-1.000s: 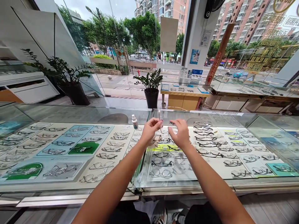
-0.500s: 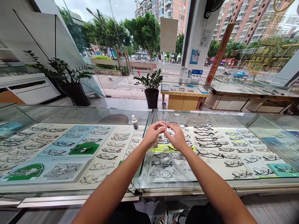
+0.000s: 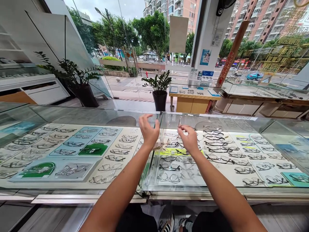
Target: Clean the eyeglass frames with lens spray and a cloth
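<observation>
My right hand [image 3: 188, 138] is closed, with thumb and fingers pinching a thin-framed pair of glasses [image 3: 179, 121] above the glass counter. One slim part of the glasses stands up from the fingertips; most of the rest blends into the reflections. To its left my left hand [image 3: 149, 131] is raised over the counter, fingers curved and apart from the thumb, with nothing visible between them. The small white bottle seen earlier is hidden, apparently behind this hand. A pale crumpled item [image 3: 161, 143] lies on the glass between my wrists; its kind is unclear.
Glass display cases [image 3: 151, 188] run across in front of me, with rows of eyeglasses [image 3: 169, 167] inside. Green display pads [image 3: 93, 149] lie in the left case. Beyond stand a potted plant [image 3: 160, 100], a small wooden table [image 3: 193, 104] and the shop window.
My left hand has let go of the glasses, moved left and opened. The right hand keeps them, shifted slightly right. The white bottle has gone out of sight. The view has turned slightly left.
</observation>
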Action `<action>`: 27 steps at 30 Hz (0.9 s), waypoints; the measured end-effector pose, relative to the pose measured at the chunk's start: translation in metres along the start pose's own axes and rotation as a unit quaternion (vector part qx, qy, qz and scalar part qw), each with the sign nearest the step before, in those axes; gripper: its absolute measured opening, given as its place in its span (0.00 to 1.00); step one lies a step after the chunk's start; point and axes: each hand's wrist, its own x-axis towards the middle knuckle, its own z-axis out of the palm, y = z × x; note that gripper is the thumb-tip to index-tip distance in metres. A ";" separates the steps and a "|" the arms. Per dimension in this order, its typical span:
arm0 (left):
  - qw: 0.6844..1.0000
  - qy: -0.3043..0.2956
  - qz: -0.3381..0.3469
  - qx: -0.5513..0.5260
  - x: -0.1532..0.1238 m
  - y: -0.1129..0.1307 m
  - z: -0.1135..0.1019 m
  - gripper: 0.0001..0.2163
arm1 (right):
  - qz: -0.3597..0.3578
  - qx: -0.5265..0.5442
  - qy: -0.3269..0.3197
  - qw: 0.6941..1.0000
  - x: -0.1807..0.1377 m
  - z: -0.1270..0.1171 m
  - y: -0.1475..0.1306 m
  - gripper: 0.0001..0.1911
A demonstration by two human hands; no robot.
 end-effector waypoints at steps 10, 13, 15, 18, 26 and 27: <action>0.969 -0.015 -0.240 0.064 0.016 -0.087 0.006 0.38 | 0.000 0.018 0.028 0.999 0.003 -0.006 -0.001 0.13; 0.963 -0.065 -0.258 0.036 0.014 -0.103 0.006 0.30 | -0.001 0.021 0.029 0.999 0.003 -0.005 -0.001 0.13; 0.961 -0.080 -0.264 0.029 0.014 -0.106 0.006 0.18 | -0.001 0.022 0.030 0.999 0.004 -0.004 0.000 0.13; 0.960 -0.088 -0.265 0.014 0.016 -0.101 0.007 0.08 | -0.001 0.022 0.022 1.000 0.004 -0.004 0.000 0.13; 0.955 -0.131 -0.232 -0.132 0.015 -0.040 0.007 0.22 | 0.057 0.117 -0.036 0.991 0.011 -0.016 -0.014 0.15; 0.940 -0.151 -0.241 -0.186 0.013 -0.030 0.006 0.25 | 0.062 0.127 -0.048 0.989 0.012 -0.017 -0.016 0.16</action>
